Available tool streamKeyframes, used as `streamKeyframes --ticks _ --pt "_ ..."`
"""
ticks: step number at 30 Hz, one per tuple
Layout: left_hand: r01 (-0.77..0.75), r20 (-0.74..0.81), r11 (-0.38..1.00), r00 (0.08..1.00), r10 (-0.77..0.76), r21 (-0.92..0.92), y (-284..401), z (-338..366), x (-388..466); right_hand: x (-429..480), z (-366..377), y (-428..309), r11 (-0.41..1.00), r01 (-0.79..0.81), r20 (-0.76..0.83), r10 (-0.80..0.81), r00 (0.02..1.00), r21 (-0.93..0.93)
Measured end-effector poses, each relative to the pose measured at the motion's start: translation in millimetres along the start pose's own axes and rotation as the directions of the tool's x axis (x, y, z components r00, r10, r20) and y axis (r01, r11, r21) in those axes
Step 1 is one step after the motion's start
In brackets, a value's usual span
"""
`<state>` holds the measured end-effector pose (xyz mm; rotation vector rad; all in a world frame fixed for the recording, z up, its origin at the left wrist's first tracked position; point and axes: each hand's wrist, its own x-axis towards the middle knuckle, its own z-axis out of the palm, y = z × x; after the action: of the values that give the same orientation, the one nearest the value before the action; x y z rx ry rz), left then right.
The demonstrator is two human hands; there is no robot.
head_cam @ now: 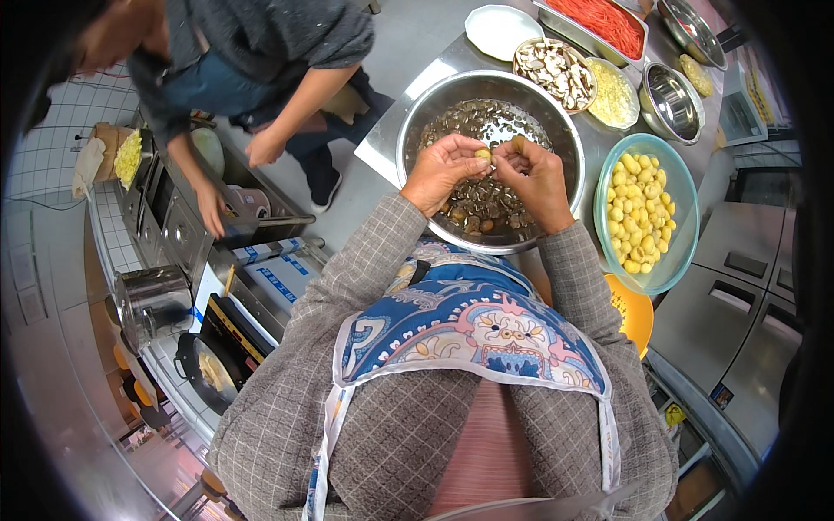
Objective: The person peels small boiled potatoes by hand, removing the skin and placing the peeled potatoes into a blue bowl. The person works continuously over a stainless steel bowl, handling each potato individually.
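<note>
Between the thumb and fingers of my left hand point(449, 166) is a small yellow potato point(483, 154). My right hand point(535, 179) meets it from the other side, its thumb and fingertips pinched at the potato's edge. Both hands are above a large stainless steel bowl point(571, 140). Dark brown peelings point(482, 198) and murky liquid fill the bottom of the bowl, with a few rounder brown pieces among them. To the right, a translucent teal bowl point(687, 241) holds many peeled yellow potatoes point(638, 211).
Past the bowl stand a white plate point(503, 31), sliced mushrooms point(554, 73), a dish of chopped yellow food point(611, 91), a steel bowl point(671, 104) and a tray of red shreds point(603, 26). An orange basin point(642, 319) sits lower right. A co-worker point(260, 84) stands at left.
</note>
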<state>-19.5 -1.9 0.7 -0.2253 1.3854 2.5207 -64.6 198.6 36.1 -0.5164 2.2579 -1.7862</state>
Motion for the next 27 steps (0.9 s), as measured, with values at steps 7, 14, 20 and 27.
streamKeyframes --ticks 7,14,20,27 --pt "0.162 0.146 0.976 0.979 -0.141 -0.147 9 2 -5 2 -7 21 0.994 -0.084 -0.055 0.088 0.995 0.063" --pt "0.120 0.060 0.961 0.992 -0.108 -0.249 4 -2 -1 2 -20 19 0.996 0.046 -0.039 -0.049 0.998 -0.077" --pt "0.123 0.091 0.968 0.990 -0.105 -0.220 0 -4 -1 0 -14 -2 0.997 0.073 0.033 -0.072 0.997 -0.017" --pt "0.150 0.051 0.978 0.988 -0.144 -0.146 2 0 -3 -1 -15 -8 0.984 0.118 0.064 -0.111 0.992 -0.136"
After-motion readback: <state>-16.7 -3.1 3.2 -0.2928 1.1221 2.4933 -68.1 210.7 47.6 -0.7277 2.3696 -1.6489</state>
